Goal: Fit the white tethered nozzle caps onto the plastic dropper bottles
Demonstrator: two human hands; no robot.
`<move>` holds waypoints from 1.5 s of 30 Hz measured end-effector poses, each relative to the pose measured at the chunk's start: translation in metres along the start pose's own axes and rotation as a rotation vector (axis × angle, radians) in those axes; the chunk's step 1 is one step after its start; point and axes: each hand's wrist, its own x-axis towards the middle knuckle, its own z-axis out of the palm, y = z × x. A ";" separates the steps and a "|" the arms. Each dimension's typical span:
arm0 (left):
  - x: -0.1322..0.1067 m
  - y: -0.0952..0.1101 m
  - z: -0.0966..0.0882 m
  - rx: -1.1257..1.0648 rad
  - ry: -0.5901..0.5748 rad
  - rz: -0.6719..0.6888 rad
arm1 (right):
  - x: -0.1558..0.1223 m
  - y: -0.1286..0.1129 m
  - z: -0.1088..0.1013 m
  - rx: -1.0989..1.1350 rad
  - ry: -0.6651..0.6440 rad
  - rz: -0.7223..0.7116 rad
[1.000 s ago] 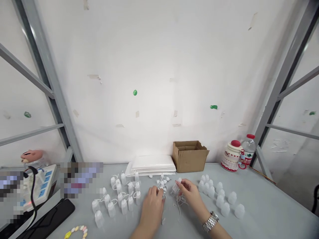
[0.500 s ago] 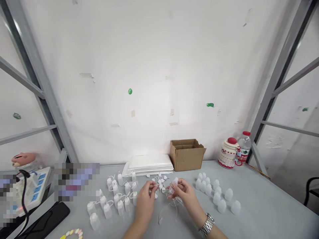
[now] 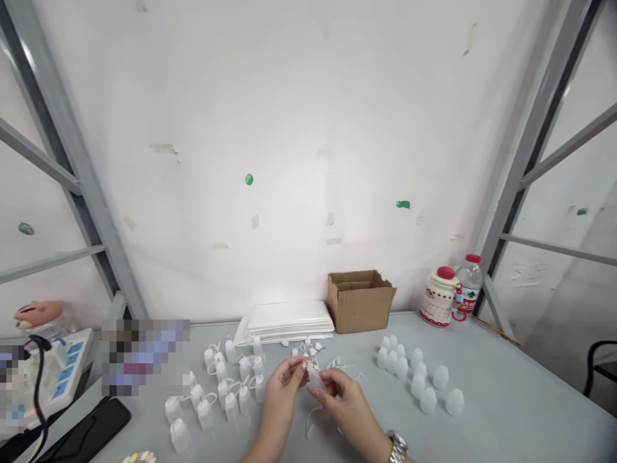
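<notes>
Over the table, a small translucent plastic bottle (image 3: 315,378) is tilted with its top toward upper left. My right hand (image 3: 344,400) is closed round its lower part. At the bottle's neck, my left hand (image 3: 284,386) pinches a small white cap piece, mostly hidden by the fingertips. Just beyond the hands lies a pile of white cap pieces (image 3: 308,347), and more with thin straps (image 3: 341,364) lie by my right hand. Bottles with looped strap caps (image 3: 231,406) stand in a group to the left. Several bottles without straps (image 3: 418,384) stand at right.
At the back are a stack of white sheets (image 3: 286,318) and an open cardboard box (image 3: 364,308). A decorated jar (image 3: 438,299) and a red-capped bottle (image 3: 469,283) stand at back right. At left lie a black phone (image 3: 89,432), a power strip (image 3: 72,366) and a bead bracelet (image 3: 139,457).
My hands have come together. The right hand has brought the bottle leftward and down, and the left fingertips now meet its top. Straps by the right hand are now more visible.
</notes>
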 end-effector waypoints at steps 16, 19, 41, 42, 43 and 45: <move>-0.001 0.002 0.000 -0.114 0.006 -0.072 | 0.000 -0.003 -0.003 -0.063 -0.009 -0.046; -0.005 0.009 0.002 -0.106 -0.021 -0.072 | 0.001 0.000 -0.003 -0.076 0.000 -0.049; -0.011 0.008 0.007 -0.245 -0.089 -0.060 | -0.007 0.002 -0.002 -0.321 0.103 -0.317; -0.011 0.007 0.007 -0.249 -0.094 -0.067 | -0.007 0.002 -0.002 -0.327 0.102 -0.320; -0.011 0.007 0.007 -0.256 -0.099 -0.074 | -0.007 0.001 -0.002 -0.330 0.103 -0.325; -0.013 0.010 0.006 -0.257 -0.114 -0.086 | -0.006 0.001 -0.002 -0.332 0.115 -0.336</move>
